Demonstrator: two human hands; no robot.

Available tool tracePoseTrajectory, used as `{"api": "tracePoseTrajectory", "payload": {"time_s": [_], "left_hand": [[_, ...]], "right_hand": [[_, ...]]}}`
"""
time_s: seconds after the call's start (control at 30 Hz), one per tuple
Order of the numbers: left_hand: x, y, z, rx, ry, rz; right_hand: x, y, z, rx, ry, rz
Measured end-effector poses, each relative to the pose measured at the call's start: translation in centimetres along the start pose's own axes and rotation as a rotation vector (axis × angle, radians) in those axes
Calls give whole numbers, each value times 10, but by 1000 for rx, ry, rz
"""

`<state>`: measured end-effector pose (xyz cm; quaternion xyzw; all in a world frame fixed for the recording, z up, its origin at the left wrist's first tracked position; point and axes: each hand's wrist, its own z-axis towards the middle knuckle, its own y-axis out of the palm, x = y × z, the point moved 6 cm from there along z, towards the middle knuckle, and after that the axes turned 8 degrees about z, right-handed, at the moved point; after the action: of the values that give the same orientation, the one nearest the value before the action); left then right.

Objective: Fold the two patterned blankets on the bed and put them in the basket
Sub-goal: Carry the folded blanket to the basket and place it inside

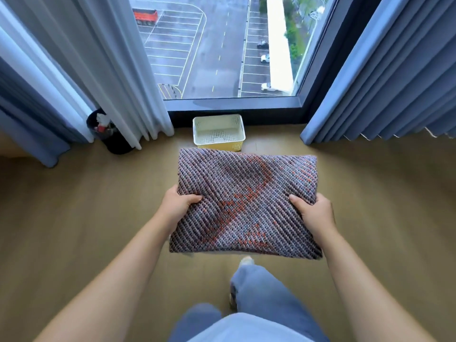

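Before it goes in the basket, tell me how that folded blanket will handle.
The folded blanket is probably floppy: left hand and right hand grip opposite sides to hold it flat. Its coarse knit likely resists slipping.

Wood floor [74, 218] — basket [217, 145] and dark bin [118, 144] on it.

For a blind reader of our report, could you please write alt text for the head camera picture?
A person holds a folded patterned blanket, left hand and right hand gripping its sides, above a wooden floor. Ahead, an empty cream basket stands on the floor below a window, between curtains.
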<state>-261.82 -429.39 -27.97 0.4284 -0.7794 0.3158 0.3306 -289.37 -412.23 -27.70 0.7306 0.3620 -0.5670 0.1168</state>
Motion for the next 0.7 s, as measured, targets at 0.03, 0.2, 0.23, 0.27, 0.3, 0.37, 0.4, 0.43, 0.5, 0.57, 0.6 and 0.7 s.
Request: {"api": "tracePoseTrajectory", "payload": {"time_s": [0.03, 0.2, 0.23, 0.27, 0.3, 0.37, 0.4, 0.43, 0.5, 0.57, 0.6, 0.7], "left_hand": [[16, 4, 24, 8, -6, -1], [94, 8, 133, 32, -16, -13], [106, 8, 154, 31, -19, -15], [119, 6, 182, 28, -18, -20], [133, 4, 211, 27, -16, -18], [156, 1, 270, 17, -19, -3], [165, 1, 295, 11, -21, 0], [175, 1, 329, 4, -22, 0], [192, 1, 394, -7, -43, 29], [204, 0, 452, -16, -47, 49], [207, 0, 481, -2, -50, 60], [215, 4, 569, 37, -69, 102]], "right_hand": [[-13, 7, 30, -7, -1, -7], [-75, 53, 160, -56, -16, -55], [-84, 63, 180, -62, -18, -61], [-93, 76, 206, -70, -20, -68], [-100, 89, 233, -70, -21, -79], [-111, 118, 286, -56, -15, -106], [-116, 131, 306, -54, -18, -120], [-120, 149, 334, -52, -23, -137], [-123, 180, 387, -28, -1, -180], [-128, 211, 433, -19, 25, -199], [-128, 227, 458, -31, 41, -214], [-122, 266, 532, -15, 68, -276]]}}
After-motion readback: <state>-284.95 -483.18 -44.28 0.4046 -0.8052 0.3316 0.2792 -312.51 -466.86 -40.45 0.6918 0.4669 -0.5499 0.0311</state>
